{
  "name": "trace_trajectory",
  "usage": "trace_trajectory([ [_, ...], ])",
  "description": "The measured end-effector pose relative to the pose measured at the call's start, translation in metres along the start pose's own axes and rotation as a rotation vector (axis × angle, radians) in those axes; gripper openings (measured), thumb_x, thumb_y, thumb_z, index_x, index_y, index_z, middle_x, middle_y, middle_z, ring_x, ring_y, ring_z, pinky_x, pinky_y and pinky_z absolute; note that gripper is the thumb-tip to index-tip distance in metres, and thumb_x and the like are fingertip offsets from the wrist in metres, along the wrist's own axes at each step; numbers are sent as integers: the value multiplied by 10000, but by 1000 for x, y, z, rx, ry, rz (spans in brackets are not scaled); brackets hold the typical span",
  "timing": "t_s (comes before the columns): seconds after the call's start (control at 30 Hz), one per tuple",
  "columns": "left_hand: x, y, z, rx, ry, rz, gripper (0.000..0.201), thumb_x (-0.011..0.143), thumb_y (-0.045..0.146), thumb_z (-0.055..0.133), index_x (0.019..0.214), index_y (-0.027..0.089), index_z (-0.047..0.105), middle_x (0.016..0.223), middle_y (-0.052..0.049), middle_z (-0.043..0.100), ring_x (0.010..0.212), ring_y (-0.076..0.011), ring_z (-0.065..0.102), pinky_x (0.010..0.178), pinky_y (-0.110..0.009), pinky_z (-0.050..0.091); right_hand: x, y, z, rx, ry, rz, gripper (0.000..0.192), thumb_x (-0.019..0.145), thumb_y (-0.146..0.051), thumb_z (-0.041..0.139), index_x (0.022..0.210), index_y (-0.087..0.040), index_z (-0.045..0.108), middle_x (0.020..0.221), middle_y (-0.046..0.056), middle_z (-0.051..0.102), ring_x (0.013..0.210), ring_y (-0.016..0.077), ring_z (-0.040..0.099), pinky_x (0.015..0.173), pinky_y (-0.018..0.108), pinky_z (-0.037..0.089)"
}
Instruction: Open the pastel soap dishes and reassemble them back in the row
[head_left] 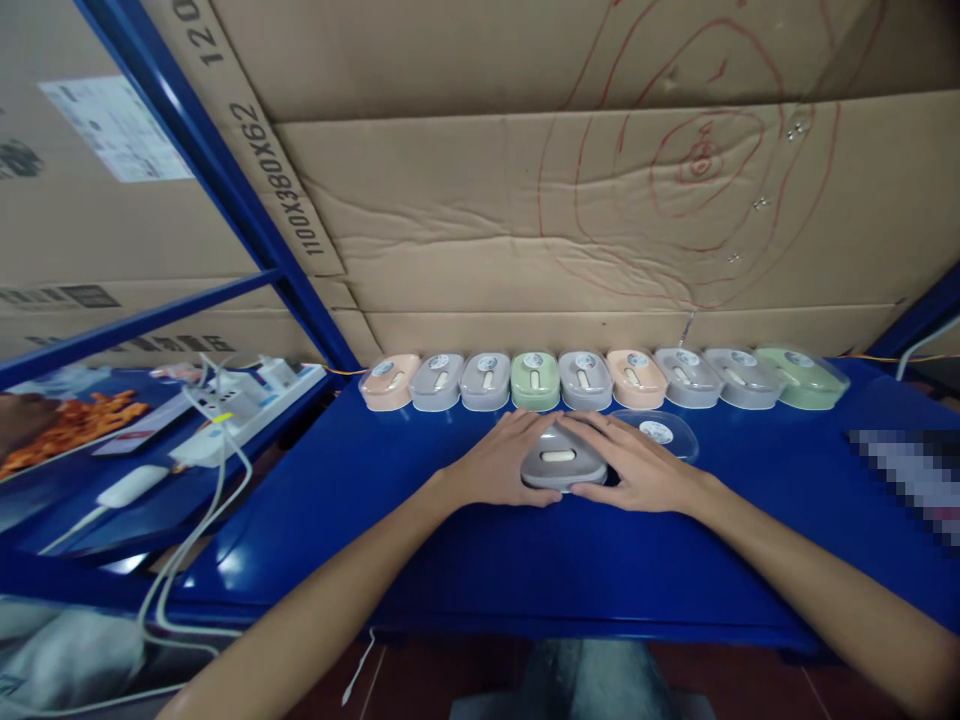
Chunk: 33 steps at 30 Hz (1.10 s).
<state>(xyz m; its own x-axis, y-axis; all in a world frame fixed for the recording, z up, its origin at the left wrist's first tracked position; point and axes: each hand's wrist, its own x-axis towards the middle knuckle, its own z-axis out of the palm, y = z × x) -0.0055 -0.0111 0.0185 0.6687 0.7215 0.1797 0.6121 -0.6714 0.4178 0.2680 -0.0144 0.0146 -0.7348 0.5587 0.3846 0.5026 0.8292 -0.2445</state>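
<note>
A small grey rounded plastic box point(561, 468) with a cream oval piece in its top rests on the blue table, between my two hands. My left hand point(504, 462) is wrapped round its left side, the thumb at the near edge. Around the right side curves my right hand point(637, 465), its thumb also at the near edge. The fingertips of both hands meet at the far side and hide part of the box. Just behind my right hand lies a clear lid point(660, 432) with a round white sticker, partly covered by the fingers.
Along the back of the blue table point(465, 560) stands a row of several similar boxes point(535, 380) in grey, green and pink, with clear stickered lids. Cardboard point(465, 200) rises behind them. To the left are a white power strip point(247, 415), cables and a blue frame post point(195, 150).
</note>
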Motion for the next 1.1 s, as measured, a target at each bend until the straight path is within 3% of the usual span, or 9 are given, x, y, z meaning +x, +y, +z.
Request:
trace_trajectory([
  [0.1,-3,-5,7,-47,25,-12,1209,763,713,873,1716,278,269,1746,-158,401,1610,-447,362,1338,-657,240,-7,4,5,-9,-20,-5,788,1019,-579,658,1693,-284,376,1627,187,523,1333,403,656,1044,608,621],
  [0.33,0,-7,9,-104,66,-7,1199,722,708,910,1692,301,334,1680,-142,485,1541,-439,440,1290,-649,335,-8,6,2,-22,-44,-22,758,1043,-588,620,1673,-239,385,1578,217,524,1340,403,622,1081,614,590],
  [0.57,1,-6,8,-155,98,-16,1198,716,674,931,1695,338,328,1703,-123,458,1561,-447,413,1285,-684,310,-10,4,4,-164,-46,-57,635,1099,-537,506,1617,-170,481,1511,265,501,1266,409,627,1032,630,590],
  [1.1,1,-7,10,-165,109,-50,1278,672,662,951,1702,309,283,1724,-140,412,1582,-441,384,1286,-679,332,-12,3,8,-210,22,-100,576,1089,-490,544,1572,-176,559,1517,260,493,1350,435,573,1075,647,563],
])
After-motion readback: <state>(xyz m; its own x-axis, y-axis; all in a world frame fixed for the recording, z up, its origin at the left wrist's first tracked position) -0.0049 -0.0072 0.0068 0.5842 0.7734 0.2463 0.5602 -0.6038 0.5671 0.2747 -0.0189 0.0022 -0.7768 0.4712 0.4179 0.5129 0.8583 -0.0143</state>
